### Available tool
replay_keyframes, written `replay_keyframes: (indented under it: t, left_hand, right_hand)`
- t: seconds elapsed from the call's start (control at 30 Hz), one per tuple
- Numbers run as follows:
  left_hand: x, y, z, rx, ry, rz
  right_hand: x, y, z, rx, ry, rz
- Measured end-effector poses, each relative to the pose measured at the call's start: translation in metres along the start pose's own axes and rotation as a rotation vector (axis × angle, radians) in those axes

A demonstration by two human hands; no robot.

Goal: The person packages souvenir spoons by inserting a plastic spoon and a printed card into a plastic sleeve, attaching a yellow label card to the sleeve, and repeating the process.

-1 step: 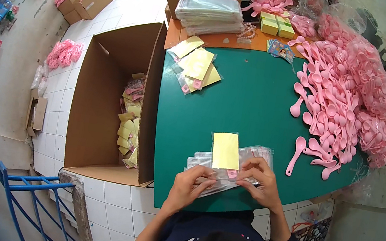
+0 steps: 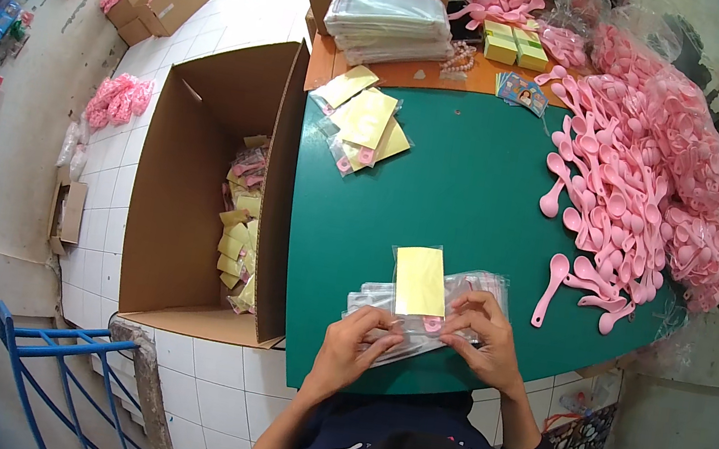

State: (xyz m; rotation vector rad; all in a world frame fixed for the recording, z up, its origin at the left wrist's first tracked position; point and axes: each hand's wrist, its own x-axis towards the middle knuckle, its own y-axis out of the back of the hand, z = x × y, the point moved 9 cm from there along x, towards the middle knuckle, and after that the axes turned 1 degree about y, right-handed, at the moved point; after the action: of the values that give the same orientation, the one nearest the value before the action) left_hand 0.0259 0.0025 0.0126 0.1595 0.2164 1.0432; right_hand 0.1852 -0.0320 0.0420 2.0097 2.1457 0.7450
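Observation:
A clear plastic bag point(image 2: 418, 330) holds a yellow card point(image 2: 420, 280) and a pink spoon, whose handle end point(image 2: 432, 325) peeks out below the card. At the bag's near edge, my left hand point(image 2: 355, 345) pinches the left corner between thumb and fingers. My right hand point(image 2: 483, 341) pinches the same edge on the right, its fingers bent. Beneath the bag and both hands lies a fanned stack of clear plastic bags point(image 2: 372, 299). Right of my right hand rests a single pink spoon point(image 2: 549, 290) on the green table point(image 2: 438, 199).
A heap of pink spoons point(image 2: 611, 188) covers the table's right side. Filled bags with yellow cards point(image 2: 366, 121) lie far left. An open cardboard box point(image 2: 209, 109) with more filled bags stands left. Bundled cards point(image 2: 516, 47) and stacked clear bags point(image 2: 389, 25) sit at the back.

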Motion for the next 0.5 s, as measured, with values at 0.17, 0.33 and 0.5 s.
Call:
replay_keyframes:
  t: [0.17,0.33,0.5]
  left_hand:
    - [0.0,-0.006,-0.012,-0.093,0.074,0.073]
    - [0.001,-0.008,-0.015,-0.079,0.129,0.092]
    - [-0.001,-0.007,-0.029,-0.181,0.132,0.226]
  right_hand:
    - [-0.019,-0.014,0.038,0.503,-0.401,0.136]
    - [-0.019,-0.018,0.047,0.479,-0.522,0.17]
    - [-0.019,-0.017,0.043,0.379,-0.559,0.263]
